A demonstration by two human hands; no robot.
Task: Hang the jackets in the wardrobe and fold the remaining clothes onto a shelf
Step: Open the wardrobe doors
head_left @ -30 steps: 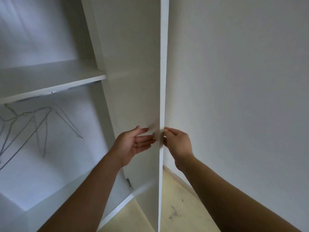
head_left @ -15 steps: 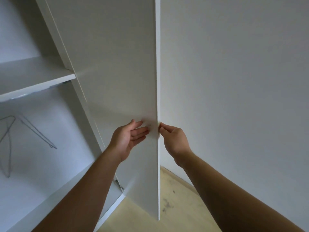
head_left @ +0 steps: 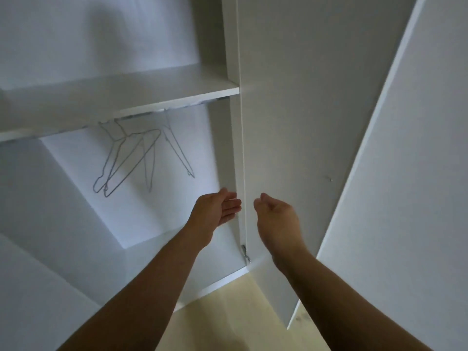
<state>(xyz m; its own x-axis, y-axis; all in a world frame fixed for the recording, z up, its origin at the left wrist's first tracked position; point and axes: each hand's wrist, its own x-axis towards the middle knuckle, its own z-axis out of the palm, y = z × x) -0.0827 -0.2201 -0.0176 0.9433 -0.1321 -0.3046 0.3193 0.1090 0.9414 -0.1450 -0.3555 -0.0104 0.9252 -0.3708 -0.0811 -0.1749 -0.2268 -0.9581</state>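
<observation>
Both hands (head_left: 215, 211) (head_left: 276, 216) relaxed before the open wardrobe (head_left: 235, 138)

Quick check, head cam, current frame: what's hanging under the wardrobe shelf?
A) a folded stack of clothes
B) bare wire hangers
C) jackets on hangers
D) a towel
B: only bare wire hangers hang below the shelf, with no garment on any of them.
</observation>
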